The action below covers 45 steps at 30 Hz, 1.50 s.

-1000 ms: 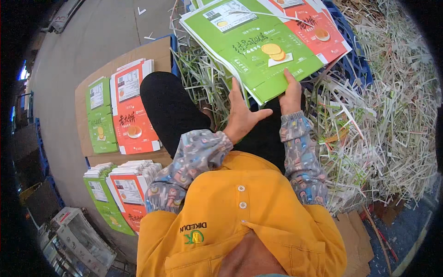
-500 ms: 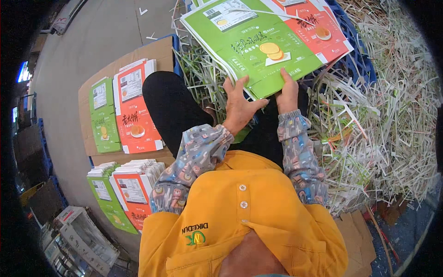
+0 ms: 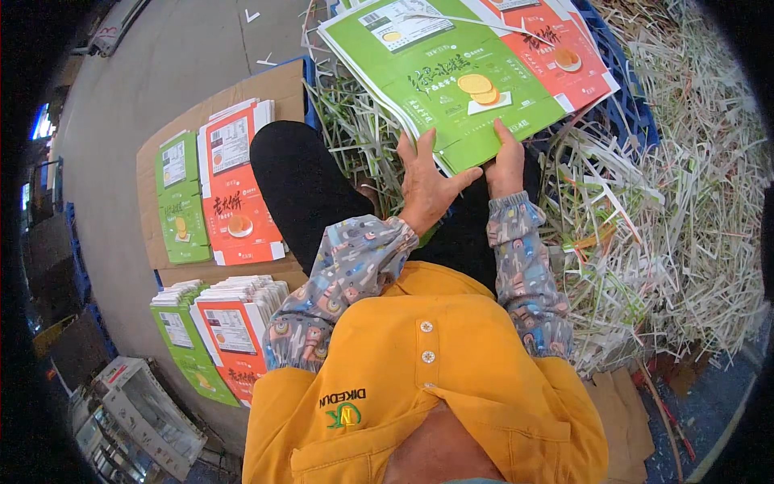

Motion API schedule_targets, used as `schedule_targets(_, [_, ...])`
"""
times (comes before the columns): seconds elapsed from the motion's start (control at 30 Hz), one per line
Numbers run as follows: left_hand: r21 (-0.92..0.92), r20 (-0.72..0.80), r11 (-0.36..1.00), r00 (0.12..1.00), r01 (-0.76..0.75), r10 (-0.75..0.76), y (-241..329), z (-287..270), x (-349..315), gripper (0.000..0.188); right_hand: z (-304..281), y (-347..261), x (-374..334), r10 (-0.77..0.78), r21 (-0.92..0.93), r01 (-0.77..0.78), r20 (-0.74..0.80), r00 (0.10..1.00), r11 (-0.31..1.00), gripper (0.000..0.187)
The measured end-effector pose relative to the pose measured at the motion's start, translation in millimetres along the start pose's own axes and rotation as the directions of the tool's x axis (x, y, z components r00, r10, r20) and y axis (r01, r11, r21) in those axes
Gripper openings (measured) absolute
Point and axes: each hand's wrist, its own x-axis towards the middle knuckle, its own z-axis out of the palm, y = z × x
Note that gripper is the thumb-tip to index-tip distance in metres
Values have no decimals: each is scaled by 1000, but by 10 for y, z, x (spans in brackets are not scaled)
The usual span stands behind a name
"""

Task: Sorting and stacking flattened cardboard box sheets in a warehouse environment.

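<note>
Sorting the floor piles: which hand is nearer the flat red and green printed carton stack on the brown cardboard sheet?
Left. The left hand grips the held cartons beside the floor stack; the right hand is farther.

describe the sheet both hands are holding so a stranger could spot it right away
Above the person's black-trousered lap, amid shredded paper strips, a fanned stack of flat printed cartons rests. The left hand and right hand grip its top sheet: green, unlike the red one beneath it.
</note>
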Motion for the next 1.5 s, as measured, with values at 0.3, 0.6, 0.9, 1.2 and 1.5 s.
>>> schedule_targets(0.3, [-1, 66, 998, 996, -58, 58, -117, -126, 22, 73, 1, 30, -18, -34, 5, 34, 26, 999, 999, 33])
schedule_targets(0.6, [-614, 89, 788, 996, 54, 2, -413, -97, -8, 65, -5, 45, -17, -62, -23, 64, 67, 996, 998, 33])
schedule_targets(0.9, [-729, 486, 288, 766, 620, -420, -290, -280, 102, 55, -4, 41, -8, -21, -25, 22, 41, 999, 999, 34])
schedule_targets(1.2, [591, 188, 793, 981, -151, 47, -1098, -1095, 156, 18, -15, -436, -32, -48, -68, 51, 52, 997, 996, 33])
schedule_targets(1.5, [712, -114, 701, 992, 43, 56, -1582, -1483, 998, 16, -265, -645, -93, -72, -107, 83, 100, 992, 991, 36])
